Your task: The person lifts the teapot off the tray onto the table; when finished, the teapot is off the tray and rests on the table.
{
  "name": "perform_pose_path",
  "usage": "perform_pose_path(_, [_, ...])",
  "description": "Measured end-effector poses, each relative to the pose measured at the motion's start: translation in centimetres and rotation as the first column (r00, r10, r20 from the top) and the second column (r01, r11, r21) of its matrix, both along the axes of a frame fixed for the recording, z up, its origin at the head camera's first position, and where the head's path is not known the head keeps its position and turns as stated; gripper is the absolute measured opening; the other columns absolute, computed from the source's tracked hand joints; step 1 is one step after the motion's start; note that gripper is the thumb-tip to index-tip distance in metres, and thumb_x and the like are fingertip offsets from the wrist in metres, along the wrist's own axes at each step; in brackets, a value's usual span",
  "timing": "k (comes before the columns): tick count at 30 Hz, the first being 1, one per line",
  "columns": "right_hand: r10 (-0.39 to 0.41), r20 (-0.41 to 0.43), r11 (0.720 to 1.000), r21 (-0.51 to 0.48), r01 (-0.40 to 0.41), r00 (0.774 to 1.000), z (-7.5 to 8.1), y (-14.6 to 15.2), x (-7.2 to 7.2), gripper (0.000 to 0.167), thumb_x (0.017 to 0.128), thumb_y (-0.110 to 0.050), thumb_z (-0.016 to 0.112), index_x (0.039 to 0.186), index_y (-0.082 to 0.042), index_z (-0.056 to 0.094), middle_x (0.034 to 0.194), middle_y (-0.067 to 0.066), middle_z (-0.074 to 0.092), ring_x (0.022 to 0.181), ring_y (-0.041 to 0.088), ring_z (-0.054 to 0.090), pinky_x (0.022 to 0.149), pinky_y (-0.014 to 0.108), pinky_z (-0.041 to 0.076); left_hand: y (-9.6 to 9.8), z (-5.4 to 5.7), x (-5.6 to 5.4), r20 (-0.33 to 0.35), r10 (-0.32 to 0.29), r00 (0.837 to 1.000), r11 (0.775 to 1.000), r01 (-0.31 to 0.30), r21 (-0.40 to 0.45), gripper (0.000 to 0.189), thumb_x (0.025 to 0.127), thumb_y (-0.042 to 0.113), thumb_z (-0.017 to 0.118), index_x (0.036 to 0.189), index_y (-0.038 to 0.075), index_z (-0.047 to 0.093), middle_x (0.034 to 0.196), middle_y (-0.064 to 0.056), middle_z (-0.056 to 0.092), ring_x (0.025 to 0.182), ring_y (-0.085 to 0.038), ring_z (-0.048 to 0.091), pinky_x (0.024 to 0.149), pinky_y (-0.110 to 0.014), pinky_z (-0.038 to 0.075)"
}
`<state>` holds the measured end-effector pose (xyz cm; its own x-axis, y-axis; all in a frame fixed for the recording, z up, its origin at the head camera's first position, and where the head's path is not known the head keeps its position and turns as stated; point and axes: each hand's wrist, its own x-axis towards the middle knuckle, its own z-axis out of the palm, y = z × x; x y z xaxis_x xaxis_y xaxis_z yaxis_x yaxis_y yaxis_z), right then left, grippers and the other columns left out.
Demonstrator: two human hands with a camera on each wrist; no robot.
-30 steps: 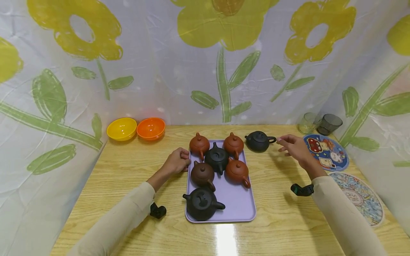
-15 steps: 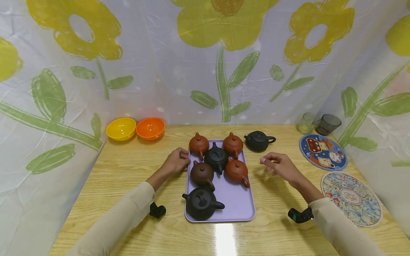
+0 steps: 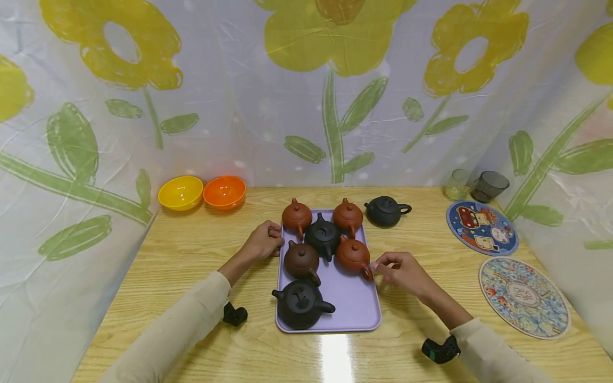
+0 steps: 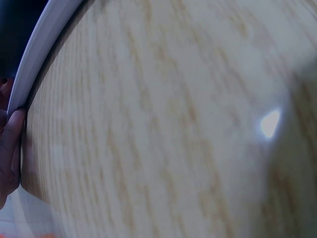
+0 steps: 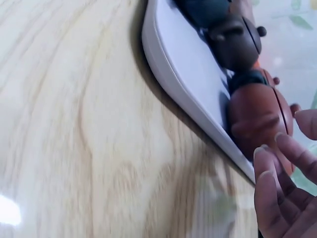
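Observation:
My left hand [image 3: 262, 242] pinches the left rim of the lilac tray [image 3: 355, 314], with a finger against its outer wall in the left wrist view. Beside the tray's right edge is my right hand [image 3: 399, 272], its fingers spread at the looped handle of a red-brown teapot [image 3: 352, 255]. The right wrist view shows thumb and fingers apart in front of that red-brown teapot. Also on the tray stand two more red-brown teapots, a dark brown teapot [image 3: 300, 259], a black teapot [image 3: 322, 234] and a larger black teapot [image 3: 300, 306] at the front left.
Another black teapot [image 3: 384, 213] stands on the wooden table behind the tray's right side. A yellow bowl [image 3: 181, 193] and an orange bowl [image 3: 224, 192] are at the back left. Two glasses [image 3: 490, 186] and two round mats [image 3: 524, 298] lie to the right.
My right hand has come away from the handle of the black teapot on the table and moved down and left to the red-brown teapot. My left hand has stayed at the tray.

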<state>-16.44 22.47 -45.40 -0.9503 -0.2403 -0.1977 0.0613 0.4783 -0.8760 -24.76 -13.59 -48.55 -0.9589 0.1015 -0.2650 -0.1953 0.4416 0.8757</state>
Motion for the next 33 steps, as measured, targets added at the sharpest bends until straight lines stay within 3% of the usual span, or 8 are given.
perform_pose_path(6, [-0.012,0.023,0.999,-0.032,0.012,1.000,-0.5,-1.2,0.1,0.024,0.093,-0.024,0.072,0.094,0.000,0.073,0.091,0.013,0.072,0.064,0.022,0.064,0.054,0.025,0.051,-0.1,0.0,0.0,-0.001,0.004,1.000,1.000,-0.004,-0.010,0.034,0.092,-0.001,0.061,0.124,-0.002,0.052,0.111,-0.018,0.057,0.082,-0.019,0.061,0.063,-0.028,0.062])
perform_pose_path(12, [-0.041,0.043,0.999,0.000,0.041,0.998,-0.7,-1.9,0.0,0.025,0.090,-0.027,0.075,0.090,-0.002,0.072,0.081,0.009,0.069,0.062,0.022,0.062,0.053,0.027,0.051,-0.1,0.0,0.0,-0.001,0.002,1.000,1.000,-0.002,-0.011,0.034,0.092,0.000,0.062,0.125,-0.002,0.052,0.112,-0.019,0.057,0.081,-0.019,0.061,0.063,-0.028,0.062])
perform_pose_path(20, [-0.010,0.041,0.999,0.033,0.009,0.999,-0.7,-2.2,0.1,0.023,0.086,-0.027,0.080,0.088,-0.005,0.072,0.088,0.006,0.070,0.068,0.020,0.065,0.060,0.030,0.058,-0.1,0.0,0.0,0.005,0.004,1.000,1.000,-0.004,-0.003,0.034,0.092,-0.001,0.062,0.125,-0.002,0.051,0.112,-0.019,0.057,0.080,-0.019,0.060,0.062,-0.028,0.062])
perform_pose_path(33, [-0.050,0.045,0.999,-0.013,0.050,0.998,-1.0,-2.4,0.3,0.020,0.087,-0.019,0.078,0.091,0.000,0.074,0.078,0.008,0.070,0.063,0.018,0.065,0.054,0.026,0.054,-0.1,-0.1,-0.1,0.000,0.001,1.000,1.000,-0.001,0.008,0.034,0.092,-0.001,0.062,0.125,-0.003,0.051,0.112,-0.019,0.057,0.081,-0.020,0.061,0.063,-0.029,0.062])
